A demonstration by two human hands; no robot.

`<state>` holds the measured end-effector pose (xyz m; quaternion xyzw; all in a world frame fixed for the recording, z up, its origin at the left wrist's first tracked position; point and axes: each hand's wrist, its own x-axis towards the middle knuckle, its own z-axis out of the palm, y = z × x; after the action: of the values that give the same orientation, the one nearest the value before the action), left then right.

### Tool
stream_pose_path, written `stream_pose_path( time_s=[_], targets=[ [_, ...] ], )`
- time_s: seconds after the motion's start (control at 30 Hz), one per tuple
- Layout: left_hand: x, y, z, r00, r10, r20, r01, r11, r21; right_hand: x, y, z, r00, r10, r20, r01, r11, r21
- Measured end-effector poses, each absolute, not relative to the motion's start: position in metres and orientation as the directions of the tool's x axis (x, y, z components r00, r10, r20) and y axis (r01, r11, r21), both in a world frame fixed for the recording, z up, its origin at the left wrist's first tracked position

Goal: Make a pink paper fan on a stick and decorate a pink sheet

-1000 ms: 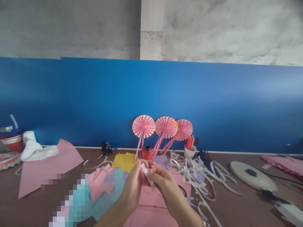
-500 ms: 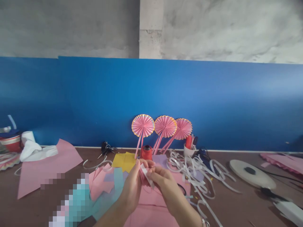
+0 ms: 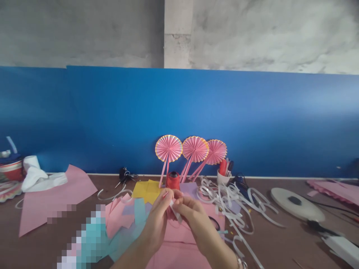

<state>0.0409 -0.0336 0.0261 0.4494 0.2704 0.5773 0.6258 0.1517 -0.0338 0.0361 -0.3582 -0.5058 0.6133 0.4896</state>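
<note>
My left hand [image 3: 157,220] and my right hand [image 3: 193,216] meet above the table's middle, fingers pinched together. Between them they hold a folded pink paper piece [image 3: 170,213] with a white strip [image 3: 176,213] running slantwise across it. Below the hands lies a large pink sheet [image 3: 182,243]. Behind them stands a red thread spool [image 3: 173,180], and three finished pink paper fans [image 3: 195,150] on sticks lean against the blue wall.
Loose white paper strips [image 3: 232,201] are heaped to the right, beside a white cup of pens [image 3: 223,175]. Yellow paper [image 3: 146,189], scissors [image 3: 126,175], another pink sheet [image 3: 53,200] and a tissue roll [image 3: 33,172] lie left. A white round base [image 3: 297,205] sits right.
Both hands have stayed together on the pink piece, with only small finger shifts on the white strip. The view has dipped slightly.
</note>
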Motion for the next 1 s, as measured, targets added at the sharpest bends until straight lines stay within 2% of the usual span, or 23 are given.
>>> stream_pose_path(
  time_s=[0.1,0.43,0.6,0.83,1.0],
  targets=[
    [0.041,-0.034,0.024,0.168,0.971,0.17,-0.45,-0.077,0.889,0.152,-0.033,0.038,-0.249,0.968,0.044,-0.201,-0.007,-0.979],
    [0.043,-0.036,0.029,0.155,0.976,0.151,-0.518,-0.05,0.854,0.157,-0.025,0.03,-0.263,0.965,0.019,-0.041,0.008,-0.999],
    [0.042,-0.039,0.036,0.176,0.98,0.09,-0.57,0.027,0.821,0.157,-0.024,0.032,-0.285,0.958,0.025,-0.073,0.004,-0.997],
    [0.04,-0.039,0.035,0.19,0.975,0.115,-0.582,0.018,0.813,0.157,-0.029,0.043,-0.324,0.943,0.071,-0.167,0.017,-0.986],
    [0.034,-0.036,0.039,0.183,0.973,0.141,-0.612,0.001,0.791,0.162,-0.026,0.039,-0.308,0.951,0.035,-0.107,0.002,-0.994]
  ],
)
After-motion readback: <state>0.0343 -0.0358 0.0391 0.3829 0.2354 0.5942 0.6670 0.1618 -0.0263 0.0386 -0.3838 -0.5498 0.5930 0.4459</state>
